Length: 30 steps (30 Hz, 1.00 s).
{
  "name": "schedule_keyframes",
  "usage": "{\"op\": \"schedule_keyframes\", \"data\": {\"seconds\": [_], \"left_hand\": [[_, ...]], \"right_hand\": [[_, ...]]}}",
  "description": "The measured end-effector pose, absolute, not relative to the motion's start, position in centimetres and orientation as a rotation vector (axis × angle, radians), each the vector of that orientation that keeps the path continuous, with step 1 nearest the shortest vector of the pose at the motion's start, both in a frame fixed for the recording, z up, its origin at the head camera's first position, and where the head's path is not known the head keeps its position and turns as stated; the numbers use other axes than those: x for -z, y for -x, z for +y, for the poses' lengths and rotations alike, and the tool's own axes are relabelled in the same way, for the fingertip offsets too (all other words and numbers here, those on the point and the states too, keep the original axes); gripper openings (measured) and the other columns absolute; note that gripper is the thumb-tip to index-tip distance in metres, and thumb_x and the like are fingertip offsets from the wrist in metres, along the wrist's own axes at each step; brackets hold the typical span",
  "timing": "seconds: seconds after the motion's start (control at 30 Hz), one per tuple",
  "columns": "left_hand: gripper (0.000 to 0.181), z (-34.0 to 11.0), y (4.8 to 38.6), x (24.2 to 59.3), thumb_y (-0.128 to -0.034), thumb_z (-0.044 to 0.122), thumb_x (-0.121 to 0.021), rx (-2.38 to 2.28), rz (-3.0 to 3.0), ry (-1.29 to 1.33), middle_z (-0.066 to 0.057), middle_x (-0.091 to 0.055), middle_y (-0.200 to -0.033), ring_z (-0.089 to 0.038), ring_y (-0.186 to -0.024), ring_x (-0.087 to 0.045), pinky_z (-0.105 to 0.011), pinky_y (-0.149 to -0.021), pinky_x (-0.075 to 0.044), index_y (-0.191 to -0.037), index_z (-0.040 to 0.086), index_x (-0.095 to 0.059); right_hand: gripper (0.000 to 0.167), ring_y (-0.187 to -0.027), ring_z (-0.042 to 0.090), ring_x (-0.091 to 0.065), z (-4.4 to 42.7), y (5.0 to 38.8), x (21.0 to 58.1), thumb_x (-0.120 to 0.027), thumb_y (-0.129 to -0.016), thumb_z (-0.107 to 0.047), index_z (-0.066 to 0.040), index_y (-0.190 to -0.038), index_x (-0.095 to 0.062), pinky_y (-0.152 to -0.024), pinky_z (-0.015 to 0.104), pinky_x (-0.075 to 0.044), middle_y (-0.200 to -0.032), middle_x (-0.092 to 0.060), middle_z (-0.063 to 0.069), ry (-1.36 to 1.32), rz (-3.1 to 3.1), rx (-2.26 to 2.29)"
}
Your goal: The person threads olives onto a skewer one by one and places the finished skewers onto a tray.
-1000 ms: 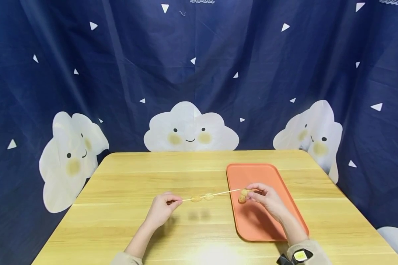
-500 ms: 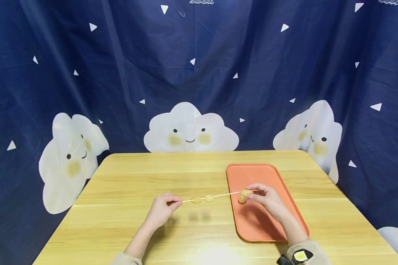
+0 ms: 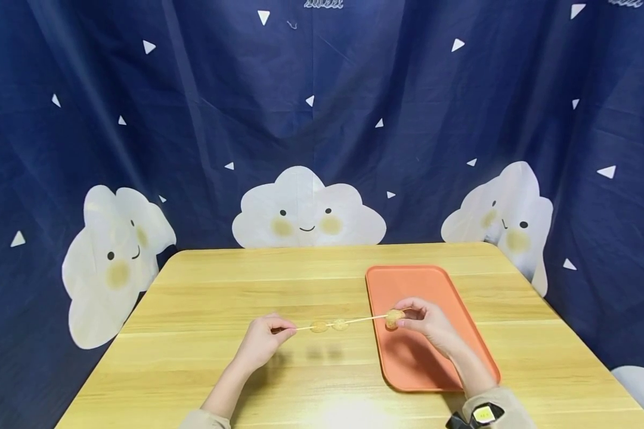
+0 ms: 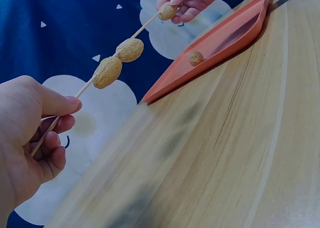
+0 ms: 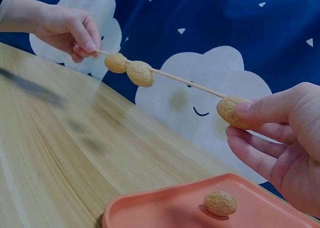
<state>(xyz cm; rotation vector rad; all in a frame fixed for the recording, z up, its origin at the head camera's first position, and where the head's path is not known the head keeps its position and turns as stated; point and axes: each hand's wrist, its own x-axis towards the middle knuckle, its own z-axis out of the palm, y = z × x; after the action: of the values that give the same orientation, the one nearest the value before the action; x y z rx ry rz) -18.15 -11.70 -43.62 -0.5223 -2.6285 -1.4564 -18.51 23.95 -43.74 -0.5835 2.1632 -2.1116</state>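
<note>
Progress: two of the four balls in view appear done. First ball [image 5: 116, 62] and second ball [image 5: 140, 73] sit close together on the stick [image 5: 187, 82], toward its left end; a bare stretch of wood follows. Third ball [image 5: 228, 110] is at the stick's right end, by my judgement partway through being threaded. How deep the point goes is hard to tell, fingers being in the way. Fourth ball [image 5: 220, 203] lies loose on the tray [image 3: 408, 283], near its left edge, untouched.

Pose: both forearms reach in from the tabletop's [image 3: 220, 280] near edge. Left hand [image 3: 262, 341], over bare wood, has thumb and fingers closed around the stick's left end. Right hand [image 3: 428, 325], above the tray, pinches the third ball between thumb and fingers. Stick spans the hands, raised, crossing above the tray's left edge.
</note>
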Motion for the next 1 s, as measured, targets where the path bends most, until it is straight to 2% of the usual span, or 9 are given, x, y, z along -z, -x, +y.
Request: {"op": "schedule_keyframes", "data": {"seconds": [0.43, 0.8, 1.0], "left_hand": [[0.007, -11.72, 18.15, 43.54, -0.0817, 0.008, -0.069, 1.487, -2.629, 0.5, 0.005, -0.064, -0.078, -0.01, -0.07, -0.055, -0.023, -0.062, -0.046, -0.085, 0.003, -0.073], [0.007, -11.51, 18.09, 43.23, -0.0807, 0.008, -0.07, 1.557, -2.586, 0.492, 0.002, -0.065, -0.079, -0.012, -0.072, -0.057, -0.022, -0.063, -0.047, -0.084, 0.002, -0.073], [0.006, -11.52, 18.1, 43.35, -0.0807, 0.007, -0.07, 1.552, -2.593, 0.482, 0.002, -0.065, -0.08, -0.011, -0.073, -0.057, -0.023, -0.064, -0.047, -0.084, 0.002, -0.073]], "right_hand": [[0.032, -0.084, 0.013, -0.064, 23.74, 18.66, 43.61, -0.064, -0.078, 0.011, 0.02, -0.106, -0.05, -0.073, 0.032, -0.053, -0.091, -0.067, 0.0, 0.649, 2.124, 2.149], [0.027, -0.082, 0.022, -0.066, 23.61, 18.64, 43.4, -0.065, -0.079, 0.007, 0.015, -0.104, -0.057, -0.072, 0.033, -0.053, -0.091, -0.068, 0.002, 0.706, 2.11, 2.159], [0.026, -0.082, 0.021, -0.066, 23.34, 18.66, 43.41, -0.065, -0.078, 0.009, 0.016, -0.102, -0.056, -0.071, 0.036, -0.053, -0.09, -0.068, 0.004, 0.733, 2.069, 2.187]]}}
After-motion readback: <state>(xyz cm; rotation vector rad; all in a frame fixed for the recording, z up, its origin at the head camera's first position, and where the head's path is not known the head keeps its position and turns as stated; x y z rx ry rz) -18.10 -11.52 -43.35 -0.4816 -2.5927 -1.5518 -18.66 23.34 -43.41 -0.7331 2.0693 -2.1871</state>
